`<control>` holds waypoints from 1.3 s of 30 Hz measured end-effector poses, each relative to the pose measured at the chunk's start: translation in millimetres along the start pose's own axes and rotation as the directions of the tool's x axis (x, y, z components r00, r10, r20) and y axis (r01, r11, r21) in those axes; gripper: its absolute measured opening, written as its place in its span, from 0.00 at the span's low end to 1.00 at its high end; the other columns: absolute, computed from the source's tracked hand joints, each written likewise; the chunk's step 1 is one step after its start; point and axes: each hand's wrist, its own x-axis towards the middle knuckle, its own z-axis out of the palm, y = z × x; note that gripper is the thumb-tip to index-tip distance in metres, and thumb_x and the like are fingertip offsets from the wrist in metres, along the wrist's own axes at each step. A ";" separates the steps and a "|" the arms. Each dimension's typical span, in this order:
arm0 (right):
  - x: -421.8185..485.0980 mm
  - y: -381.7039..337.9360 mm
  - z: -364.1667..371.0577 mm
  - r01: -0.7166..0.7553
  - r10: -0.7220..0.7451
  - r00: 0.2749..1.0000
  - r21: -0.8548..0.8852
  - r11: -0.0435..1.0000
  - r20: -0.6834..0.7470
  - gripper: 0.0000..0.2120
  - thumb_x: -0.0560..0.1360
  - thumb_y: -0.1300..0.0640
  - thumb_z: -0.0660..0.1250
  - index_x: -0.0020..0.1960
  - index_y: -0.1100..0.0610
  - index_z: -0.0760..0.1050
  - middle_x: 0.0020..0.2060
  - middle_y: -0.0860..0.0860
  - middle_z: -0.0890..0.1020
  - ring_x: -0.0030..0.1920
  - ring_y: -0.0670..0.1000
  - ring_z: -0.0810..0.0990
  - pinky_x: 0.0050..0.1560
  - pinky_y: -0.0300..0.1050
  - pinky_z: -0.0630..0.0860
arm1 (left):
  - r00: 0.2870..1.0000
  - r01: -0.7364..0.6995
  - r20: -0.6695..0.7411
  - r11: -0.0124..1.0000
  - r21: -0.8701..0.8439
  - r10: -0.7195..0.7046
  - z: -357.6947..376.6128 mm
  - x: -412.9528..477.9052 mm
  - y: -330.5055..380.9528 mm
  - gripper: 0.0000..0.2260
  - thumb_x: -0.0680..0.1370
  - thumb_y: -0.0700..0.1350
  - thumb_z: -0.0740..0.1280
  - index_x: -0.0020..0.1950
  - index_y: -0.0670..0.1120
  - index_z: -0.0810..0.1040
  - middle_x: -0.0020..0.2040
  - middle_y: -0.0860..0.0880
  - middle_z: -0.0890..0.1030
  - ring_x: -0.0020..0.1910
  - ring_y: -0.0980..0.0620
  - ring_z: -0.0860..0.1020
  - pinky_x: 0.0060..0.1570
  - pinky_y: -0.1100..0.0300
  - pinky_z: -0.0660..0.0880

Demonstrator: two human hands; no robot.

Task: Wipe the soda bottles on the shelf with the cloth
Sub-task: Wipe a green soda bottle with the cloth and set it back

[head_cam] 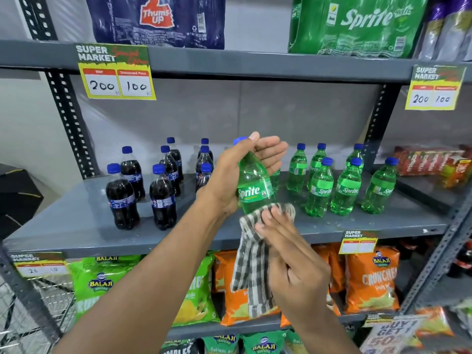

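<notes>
Held bottle: green Sprite bottle [254, 183] with blue cap, tilted, lifted clear of the shelf, in front of the middle shelf's centre.
Left hand [237, 175]: wrapped around the Sprite bottle from behind, palm against its upper body, fingers spread loosely past the neck.
Right hand [288, 254]: closed on the cloth, fingertips pressing it against the bottle's lower part.
Cloth [251, 261]: grey-and-white checked, bunched at the bottle's base, the rest hanging down in front of the lower shelf.
Middle shelf [76, 226]: grey metal, carries all standing soda bottles.
Cola bottles [163, 198]: dark, blue-capped, upright, grouped at the left of the middle shelf.
Sprite bottles on shelf [346, 187]: green, blue-capped, upright, grouped at the right, well apart from the cola group.
Price cards [116, 72]: yellow "Super Market" cards reading 200 and 100, fixed to the upper shelf edge.
Upper shelf: wrapped Thums Up pack [158, 20] at left, wrapped Sprite pack [357, 24] at right.
Lower shelf: green and orange Balaji snack bags [371, 277].
</notes>
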 end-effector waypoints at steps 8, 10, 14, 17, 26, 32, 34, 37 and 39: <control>28.4 3.6 -11.5 -0.486 0.535 0.843 0.352 0.800 -0.052 0.12 0.81 0.56 0.68 0.59 0.42 0.80 0.56 0.32 0.84 0.57 0.37 0.83 0.56 0.34 0.80 | 0.999 0.052 -0.008 0.999 0.005 -0.052 11.5 -0.8 -21.1 0.21 0.80 0.52 0.61 0.62 0.36 0.79 0.62 0.36 0.82 0.64 0.42 0.80 0.65 0.51 0.75; 20.5 3.5 -12.2 -0.341 0.362 0.929 0.209 0.917 -0.073 0.14 0.80 0.61 0.67 0.63 0.50 0.80 0.61 0.42 0.83 0.62 0.42 0.83 0.61 0.37 0.79 | 0.999 0.048 -0.015 0.999 -0.010 -0.048 12.3 2.2 -20.0 0.21 0.80 0.52 0.61 0.62 0.36 0.79 0.62 0.36 0.81 0.64 0.42 0.80 0.66 0.50 0.74; -1.1 15.6 -9.0 0.120 -0.117 0.992 -0.070 0.990 0.044 0.16 0.76 0.72 0.67 0.61 0.59 0.80 0.62 0.52 0.81 0.67 0.51 0.80 0.67 0.55 0.77 | 0.999 0.038 -0.029 0.999 0.001 -0.038 10.7 5.8 -19.2 0.21 0.80 0.51 0.62 0.61 0.36 0.79 0.63 0.34 0.80 0.64 0.42 0.79 0.67 0.49 0.73; 1.0 19.1 -9.7 0.012 -0.012 1.000 0.004 1.000 -0.006 0.16 0.77 0.69 0.65 0.62 0.57 0.80 0.62 0.51 0.83 0.66 0.50 0.81 0.67 0.55 0.78 | 0.999 0.035 -0.033 0.999 0.022 -0.035 10.0 6.3 -23.8 0.22 0.80 0.51 0.62 0.63 0.35 0.78 0.63 0.34 0.80 0.65 0.42 0.79 0.67 0.49 0.73; -4.3 22.1 -19.9 -0.345 0.360 0.932 0.232 0.910 -0.028 0.14 0.80 0.61 0.67 0.63 0.50 0.81 0.63 0.47 0.84 0.66 0.48 0.81 0.65 0.44 0.78 | 0.998 0.014 -0.057 0.995 0.098 -0.009 7.7 20.1 -36.6 0.20 0.79 0.51 0.64 0.60 0.35 0.80 0.60 0.35 0.83 0.62 0.42 0.81 0.65 0.50 0.75; -16.2 49.4 -33.2 -0.277 0.271 0.959 0.080 0.958 0.080 0.22 0.73 0.77 0.70 0.63 0.58 0.80 0.60 0.50 0.84 0.64 0.47 0.82 0.64 0.48 0.80 | 0.981 -0.043 -0.154 0.906 0.420 0.118 -7.7 52.4 -48.6 0.16 0.78 0.52 0.68 0.56 0.41 0.83 0.56 0.43 0.86 0.59 0.49 0.83 0.63 0.53 0.76; -15.1 53.9 -38.7 -0.282 0.277 0.958 0.085 0.955 0.069 0.20 0.74 0.74 0.68 0.63 0.59 0.80 0.60 0.49 0.84 0.64 0.46 0.82 0.64 0.45 0.79 | 0.969 -0.041 -0.186 0.853 0.521 0.161 -13.2 65.4 -58.0 0.15 0.77 0.54 0.69 0.55 0.44 0.84 0.54 0.45 0.87 0.57 0.52 0.83 0.63 0.53 0.76; -12.9 58.5 -48.2 -0.279 0.277 0.960 0.083 0.957 0.034 0.18 0.74 0.73 0.67 0.61 0.61 0.80 0.59 0.49 0.84 0.63 0.42 0.82 0.63 0.39 0.79 | 0.936 0.031 -0.289 0.774 0.632 0.199 -22.5 84.8 -75.6 0.18 0.75 0.60 0.69 0.53 0.47 0.84 0.52 0.42 0.87 0.52 0.50 0.84 0.55 0.56 0.76; -13.9 61.8 -55.6 -0.286 0.285 0.958 0.065 0.956 0.027 0.17 0.74 0.72 0.67 0.60 0.60 0.81 0.58 0.50 0.85 0.62 0.43 0.83 0.62 0.38 0.79 | 0.898 0.105 -0.384 0.743 0.660 0.214 -29.4 97.8 -89.9 0.18 0.73 0.62 0.69 0.50 0.49 0.84 0.49 0.43 0.87 0.47 0.48 0.83 0.50 0.56 0.77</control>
